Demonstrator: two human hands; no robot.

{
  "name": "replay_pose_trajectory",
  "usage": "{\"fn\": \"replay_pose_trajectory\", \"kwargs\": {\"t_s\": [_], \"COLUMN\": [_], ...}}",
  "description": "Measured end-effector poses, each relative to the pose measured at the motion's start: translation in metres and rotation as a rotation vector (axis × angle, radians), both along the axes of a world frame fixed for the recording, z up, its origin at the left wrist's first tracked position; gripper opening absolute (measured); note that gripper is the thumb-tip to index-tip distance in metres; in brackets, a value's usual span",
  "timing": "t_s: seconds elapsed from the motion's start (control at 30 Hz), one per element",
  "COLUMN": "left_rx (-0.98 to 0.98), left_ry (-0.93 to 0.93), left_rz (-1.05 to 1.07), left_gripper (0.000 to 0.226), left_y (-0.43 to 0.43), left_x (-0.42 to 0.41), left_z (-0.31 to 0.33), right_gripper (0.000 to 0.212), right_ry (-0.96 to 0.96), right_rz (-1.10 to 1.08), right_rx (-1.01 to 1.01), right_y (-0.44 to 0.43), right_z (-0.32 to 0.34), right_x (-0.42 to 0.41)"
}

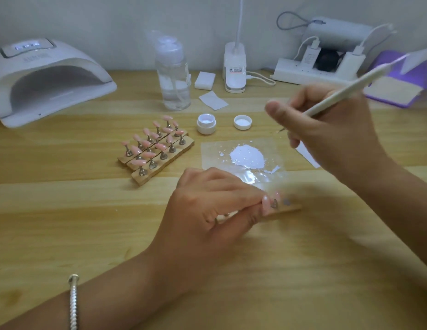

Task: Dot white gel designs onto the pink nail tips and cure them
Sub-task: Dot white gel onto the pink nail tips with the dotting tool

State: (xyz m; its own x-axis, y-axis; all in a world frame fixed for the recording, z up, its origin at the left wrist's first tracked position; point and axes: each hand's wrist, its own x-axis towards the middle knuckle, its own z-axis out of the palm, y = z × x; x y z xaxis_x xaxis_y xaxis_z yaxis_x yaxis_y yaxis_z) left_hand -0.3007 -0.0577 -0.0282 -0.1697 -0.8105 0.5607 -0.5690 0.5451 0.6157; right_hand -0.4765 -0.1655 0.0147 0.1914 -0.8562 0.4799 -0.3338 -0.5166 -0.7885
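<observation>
In the lower centre of the frame the left hand (215, 206) curls its fingers and thumb around one end of a single wooden strip (285, 209), holding it just above or on the table (303, 270); which one cannot be told. At least one pink nail tip (265, 199) on a small metal stand sits on that strip beside the fingertips, blurred. A silver bracelet (73, 303) circles the left wrist at the bottom left.

In the right half of the frame the right hand (327, 132) pinches a white dotting pen (338, 94) like a pencil. The pen's shaft slants toward the upper right and its fine tip is in the air above the upper right corner of a clear palette sheet (215, 160). A white gel blob (248, 156) lies in the middle of that sheet.

Left of the sheet stands a group of wooden strips carrying the other pink nail tips (155, 146) on stands. Behind the sheet are an open gel jar (206, 123) and, near it, its lid (242, 122).

The curing lamp (48, 79) sits at the upper left, mouth facing the person. Along the back are a clear pump bottle (173, 75), a white pad block (205, 80), a wipe (213, 100), a desk lamp base (234, 67) and a power strip (315, 72).
</observation>
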Motion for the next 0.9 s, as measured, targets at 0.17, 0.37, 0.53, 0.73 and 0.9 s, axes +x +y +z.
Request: {"fn": "replay_pose_trajectory", "kwargs": {"t_s": [0.17, 0.37, 0.53, 0.73, 0.9], "left_rx": [-0.028, -0.013, 0.001, 0.088, 0.114], "left_ry": [-0.001, -0.019, -0.008, 0.085, 0.114], "left_rz": [-0.013, -0.003, 0.023, 0.031, 0.020], "left_gripper": [0.011, 0.013, 0.015, 0.008, 0.012], "left_y": [-0.001, -0.001, 0.000, 0.000, 0.000], "left_x": [0.001, 0.001, 0.000, 0.002, 0.002], "left_z": [-0.002, -0.001, 0.002, 0.004, 0.005], "right_gripper": [0.050, 0.046, 0.042, 0.042, 0.042], "right_ry": [0.236, 0.425, -0.025, -0.413, -0.466], "right_rz": [0.018, 0.022, 0.019, 0.047, 0.108], "right_rx": [0.035, 0.085, -0.031, 0.021, -0.023], "right_y": [-0.027, -0.032, -0.011, 0.054, 0.071], "right_z": [-0.016, -0.025, -0.003, -0.013, -0.015], "right_x": [0.012, 0.024, 0.019, 0.026, 0.030]}}
